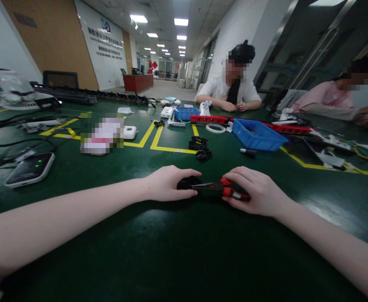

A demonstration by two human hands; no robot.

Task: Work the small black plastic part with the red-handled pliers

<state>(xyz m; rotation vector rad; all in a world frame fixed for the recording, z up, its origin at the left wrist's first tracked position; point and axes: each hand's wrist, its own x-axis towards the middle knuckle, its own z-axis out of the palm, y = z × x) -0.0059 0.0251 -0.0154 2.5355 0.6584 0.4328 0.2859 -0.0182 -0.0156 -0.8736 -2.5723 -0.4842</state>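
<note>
In the middle of the head view, my left hand [170,183] is closed around a small black part [187,183], its thumb and fingers on either side. What kind of part it is I cannot make out. My right hand [257,191] grips the red and black handles of long-nose pliers [213,186]. Their narrow metal jaws point left and reach the black part; whether they pinch it is too small to tell. Beyond my hands lie several similar-looking black parts [200,147] in a group. A short black cylinder [248,152] lies right of them.
A blue bin [256,135] stands back right, and a smaller blue bin [186,113] further off. To the left are a phone [31,168], cables [10,144] and a white device [129,132]. Two people sit across the green table [158,251], marked with yellow tape [174,149].
</note>
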